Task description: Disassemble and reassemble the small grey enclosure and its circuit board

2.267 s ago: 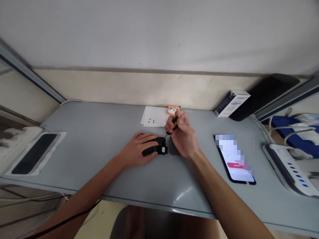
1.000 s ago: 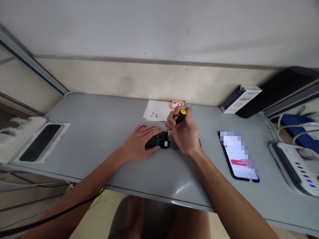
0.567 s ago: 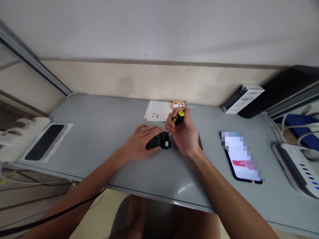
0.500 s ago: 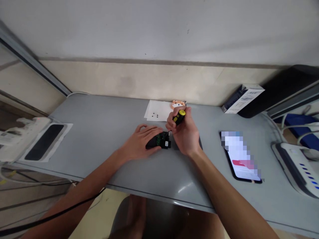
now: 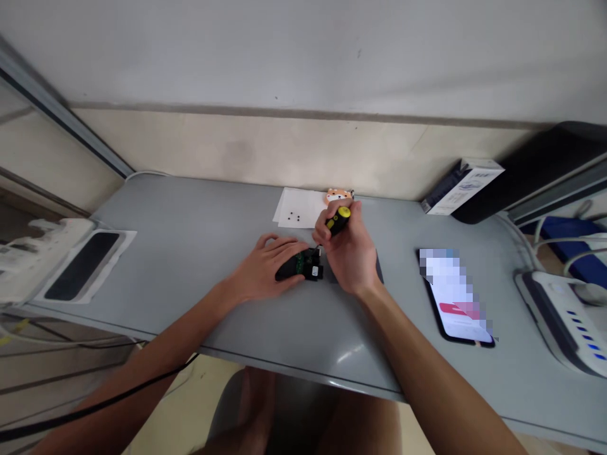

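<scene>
On the grey desk lies an opened black computer mouse [image 5: 310,265], its green circuit board partly showing. My left hand [image 5: 265,268] wraps over its left part and presses it to the desk. A screwdriver with a black and yellow handle [image 5: 338,221] is gripped in my right hand [image 5: 351,256], just right of the mouse. The handle tilts up, its yellow end on top. The thin shaft slants down toward the upper right corner of the mouse; whether its tip touches cannot be made out. A dark flat piece [image 5: 380,268] is mostly hidden beneath my right hand.
Several tiny dark screws [image 5: 294,217] lie on white paper [image 5: 306,201] behind the hands, beside a bear-faced item [image 5: 338,195]. To the right are a lit phone [image 5: 455,297], a power strip [image 5: 566,322] and a box [image 5: 462,186]. Another dark phone-shaped item [image 5: 83,265] lies left.
The screwdriver and my right hand have shifted very slightly. My left hand keeps its hold on the mouse. The whole view has moved a little.
</scene>
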{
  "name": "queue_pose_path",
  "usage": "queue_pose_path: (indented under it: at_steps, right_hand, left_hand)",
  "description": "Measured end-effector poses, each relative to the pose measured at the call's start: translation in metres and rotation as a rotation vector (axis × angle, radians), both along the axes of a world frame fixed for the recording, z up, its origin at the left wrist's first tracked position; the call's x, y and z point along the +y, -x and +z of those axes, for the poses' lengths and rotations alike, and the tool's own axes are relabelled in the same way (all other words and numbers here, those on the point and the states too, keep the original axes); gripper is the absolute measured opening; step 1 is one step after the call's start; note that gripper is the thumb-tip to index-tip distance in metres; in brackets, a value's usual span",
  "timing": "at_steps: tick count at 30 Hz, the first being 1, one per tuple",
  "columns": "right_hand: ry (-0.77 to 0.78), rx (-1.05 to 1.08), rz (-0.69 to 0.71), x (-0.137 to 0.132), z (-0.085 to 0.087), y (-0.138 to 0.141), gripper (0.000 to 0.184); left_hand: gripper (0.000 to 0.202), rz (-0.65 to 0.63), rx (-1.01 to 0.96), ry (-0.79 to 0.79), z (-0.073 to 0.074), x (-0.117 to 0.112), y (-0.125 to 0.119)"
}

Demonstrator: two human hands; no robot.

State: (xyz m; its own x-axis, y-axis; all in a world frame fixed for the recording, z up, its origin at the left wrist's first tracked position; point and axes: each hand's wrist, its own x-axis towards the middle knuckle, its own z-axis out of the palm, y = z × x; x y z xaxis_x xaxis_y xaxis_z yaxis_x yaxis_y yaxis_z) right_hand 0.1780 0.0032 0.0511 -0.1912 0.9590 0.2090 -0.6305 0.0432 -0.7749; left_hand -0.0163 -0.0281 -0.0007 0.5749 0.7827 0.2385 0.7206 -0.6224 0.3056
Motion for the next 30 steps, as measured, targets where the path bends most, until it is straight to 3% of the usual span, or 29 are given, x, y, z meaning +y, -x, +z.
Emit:
queue_pose_path:
  at_steps: [30]
  right_hand:
    - [0.046,-0.066,0.002,-0.0046,0.0034,0.0035,0.054]
  left_hand:
    - [0.053,0.027,0.015,0.021,0.0000,-0.0010,-0.0006]
